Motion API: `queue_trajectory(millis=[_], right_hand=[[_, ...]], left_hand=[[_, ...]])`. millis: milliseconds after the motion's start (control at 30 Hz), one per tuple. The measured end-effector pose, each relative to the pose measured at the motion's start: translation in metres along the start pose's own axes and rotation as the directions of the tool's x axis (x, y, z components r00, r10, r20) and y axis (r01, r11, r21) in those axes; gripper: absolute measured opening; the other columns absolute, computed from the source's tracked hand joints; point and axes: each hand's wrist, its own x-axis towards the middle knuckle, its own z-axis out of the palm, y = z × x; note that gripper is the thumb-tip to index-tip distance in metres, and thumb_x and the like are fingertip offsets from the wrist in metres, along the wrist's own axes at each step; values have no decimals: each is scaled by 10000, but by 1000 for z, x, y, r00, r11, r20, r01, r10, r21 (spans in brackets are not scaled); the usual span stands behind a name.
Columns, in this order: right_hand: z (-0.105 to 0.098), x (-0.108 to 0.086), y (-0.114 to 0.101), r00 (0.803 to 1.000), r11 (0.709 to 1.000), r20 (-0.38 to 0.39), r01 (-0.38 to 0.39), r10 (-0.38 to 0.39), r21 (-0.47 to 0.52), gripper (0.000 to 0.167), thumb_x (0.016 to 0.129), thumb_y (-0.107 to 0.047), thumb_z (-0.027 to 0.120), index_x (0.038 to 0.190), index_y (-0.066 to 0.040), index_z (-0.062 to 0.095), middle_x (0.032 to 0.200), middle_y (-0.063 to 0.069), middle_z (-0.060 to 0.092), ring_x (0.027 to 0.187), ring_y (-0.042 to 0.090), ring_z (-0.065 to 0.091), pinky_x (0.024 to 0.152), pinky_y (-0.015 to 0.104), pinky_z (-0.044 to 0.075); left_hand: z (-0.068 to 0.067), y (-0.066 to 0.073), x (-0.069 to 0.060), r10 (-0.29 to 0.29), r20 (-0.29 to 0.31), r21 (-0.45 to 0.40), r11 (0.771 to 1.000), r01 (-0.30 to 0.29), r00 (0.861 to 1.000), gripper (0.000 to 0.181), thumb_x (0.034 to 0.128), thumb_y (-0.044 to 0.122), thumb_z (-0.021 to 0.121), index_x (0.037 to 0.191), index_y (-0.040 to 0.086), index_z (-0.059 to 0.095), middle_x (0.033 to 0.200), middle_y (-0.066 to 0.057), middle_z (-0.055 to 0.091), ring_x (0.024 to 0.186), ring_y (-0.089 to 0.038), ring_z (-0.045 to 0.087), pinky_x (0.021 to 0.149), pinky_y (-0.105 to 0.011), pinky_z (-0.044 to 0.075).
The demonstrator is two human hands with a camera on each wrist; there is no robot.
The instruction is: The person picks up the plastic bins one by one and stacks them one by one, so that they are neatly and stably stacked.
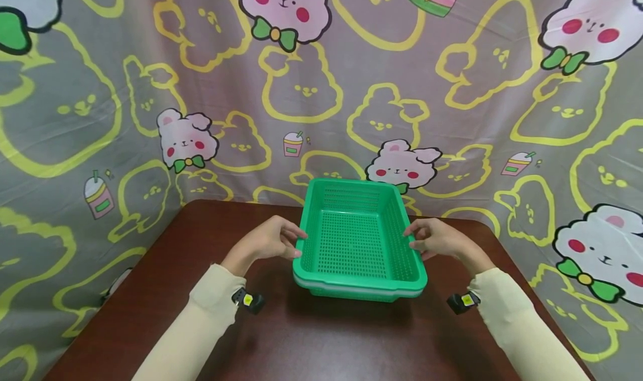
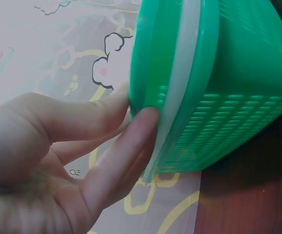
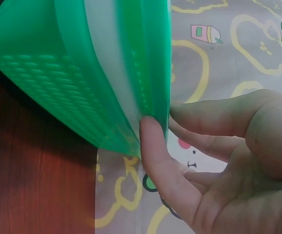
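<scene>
A green plastic basket with slotted walls and floor sits over the middle of the table, nothing inside it. Below its rim run a white rim and another green rim, so several baskets appear nested together. At the basket's left side, my left hand pinches the top rim between thumb and fingers. The right hand pinches that rim on the opposite side. Both wrist views show fingertips at the uppermost green rim, above the white one. Whether the stack's underside touches the table cannot be told.
A dark reddish-brown table spreads beneath the baskets. Behind and beside it hangs a grey curtain printed with rabbits and cups. Each wrist wears a small black camera, such as the left wrist camera.
</scene>
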Motion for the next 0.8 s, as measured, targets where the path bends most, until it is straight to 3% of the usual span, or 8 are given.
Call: queue_trajectory(millis=[133, 367, 600, 800], right_hand=[[0, 0, 0, 1000, 1000, 1, 7, -7, 1, 322, 991, -65, 662, 1277, 69, 601, 946, 164, 647, 790, 199, 727, 768, 431, 658], [5, 0, 1, 1000, 1000, -7, 4, -4, 20, 327, 993, -67, 660, 1284, 68, 598, 938, 147, 658, 782, 195, 714, 759, 435, 658], [5, 1, 2, 1000, 1000, -24, -2, 2, -12, 324, 985, -75, 673, 1276, 53, 615, 910, 139, 654, 725, 197, 687, 730, 403, 658], [4, 0, 7, 1000, 1000, -25, 14, -15, -13, 322, 989, -92, 672, 1281, 32, 620, 889, 125, 632, 695, 204, 661, 712, 392, 653]], left_hand=[[-1, 1, 0, 5, 13, 21, 1000, -6, 1000, 417, 853, 31, 821, 1256, -3, 722, 1199, -206, 719, 884, -194, 744, 833, -382, 639], [3, 3, 2, -8, -16, 106, 994, 9, 1000, 407, 833, 56, 848, 1225, 23, 744, 1155, -146, 723, 989, -224, 702, 813, -363, 619], [5, -1, 4, -15, -8, 81, 997, 16, 1000, 417, 849, 54, 833, 1252, 24, 728, 1188, -173, 675, 904, -182, 669, 752, -324, 607], [5, -4, 1, -16, 0, 34, 999, 16, 1000, 421, 868, 71, 819, 1275, 41, 716, 1315, -228, 619, 709, -141, 610, 735, -333, 592]])
